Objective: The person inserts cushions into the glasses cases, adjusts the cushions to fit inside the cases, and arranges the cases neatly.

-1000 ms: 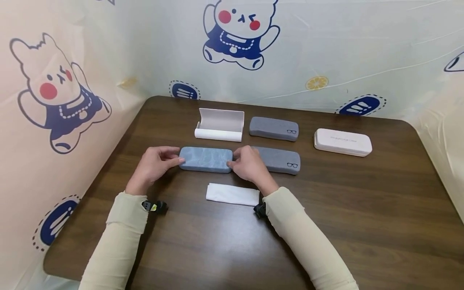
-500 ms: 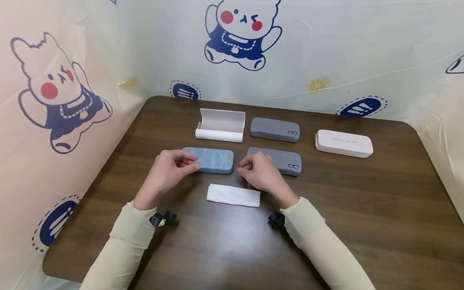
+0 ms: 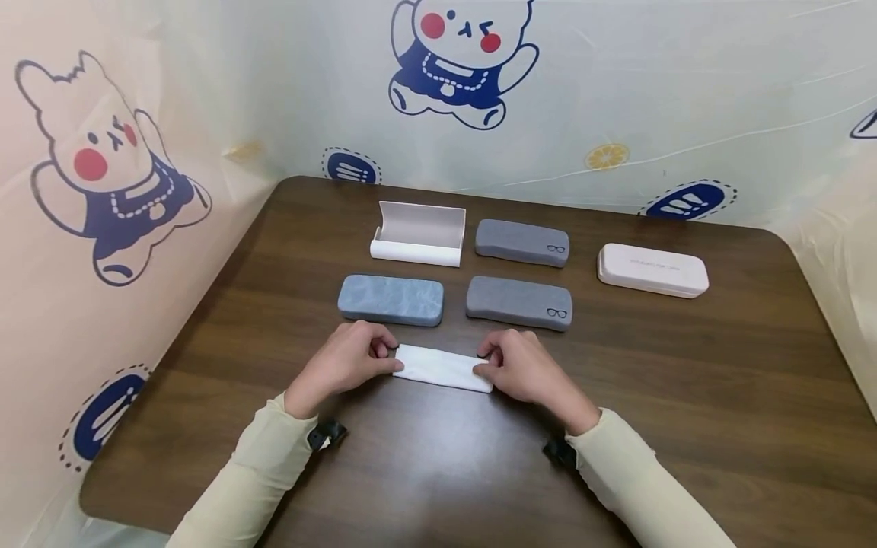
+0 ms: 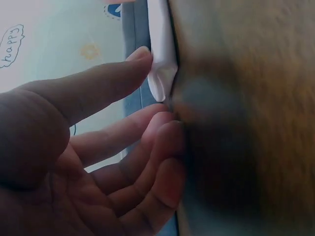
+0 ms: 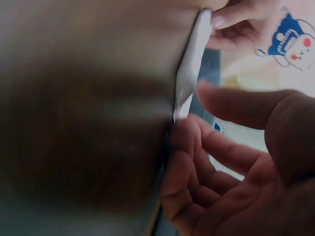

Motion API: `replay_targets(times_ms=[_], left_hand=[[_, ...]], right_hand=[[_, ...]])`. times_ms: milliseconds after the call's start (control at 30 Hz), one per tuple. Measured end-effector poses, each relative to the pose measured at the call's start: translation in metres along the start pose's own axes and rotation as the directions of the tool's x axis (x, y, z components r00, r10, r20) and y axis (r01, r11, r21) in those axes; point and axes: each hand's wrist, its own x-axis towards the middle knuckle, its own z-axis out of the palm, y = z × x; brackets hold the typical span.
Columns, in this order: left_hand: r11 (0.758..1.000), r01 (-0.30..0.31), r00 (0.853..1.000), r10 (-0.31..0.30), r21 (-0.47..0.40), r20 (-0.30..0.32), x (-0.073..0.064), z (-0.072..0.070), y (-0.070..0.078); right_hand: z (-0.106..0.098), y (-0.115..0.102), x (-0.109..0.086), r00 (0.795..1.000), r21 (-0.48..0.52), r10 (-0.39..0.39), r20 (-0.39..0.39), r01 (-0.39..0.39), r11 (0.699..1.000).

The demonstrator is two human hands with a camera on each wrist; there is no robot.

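Note:
A folded white cloth (image 3: 438, 367) lies on the table in front of the cases. My left hand (image 3: 349, 358) is at its left end, thumb on top and curled fingers at the edge. At the right end my right hand (image 3: 524, 365) holds the cloth the same way, thumb over it and fingers bent beside it. In the left wrist view the cloth (image 4: 161, 54) shows its folded layers near my thumb. The right wrist view has the cloth's end (image 5: 189, 73) between my thumb and fingers. Just behind the cloth sits a blue marbled glasses case (image 3: 392, 300).
A grey glasses case (image 3: 518, 302) lies right of the blue one, with another grey case (image 3: 522, 242) behind it. An opened white case (image 3: 418, 253) stands at the back. Further right is a closed pale pink case (image 3: 652, 269). The wooden table (image 3: 719, 396) meets a printed curtain behind.
Both hands have left the blue glasses case and come back toward the table's front, onto the two ends of the white cloth. The blue case has stayed about where it was.

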Motion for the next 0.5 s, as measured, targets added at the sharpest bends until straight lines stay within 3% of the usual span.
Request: replay_targets(times_ms=[300, 500], left_hand=[[0.999, 0.027, 0.999, -0.026, -0.018, 0.025, 0.008, 0.0029, 0.0035], [1.0, -0.028, 0.999, 0.028, -0.009, 0.021, 0.0107, 0.0057, 0.0041]], right_hand=[[0.0011, -0.0006, 0.0039, 0.999, -0.056, 0.049, 0.015, -0.048, 0.997], [0.001, 0.0, 0.0025, 0.999, -0.071, 0.032, 0.044, -0.029, 0.997]])
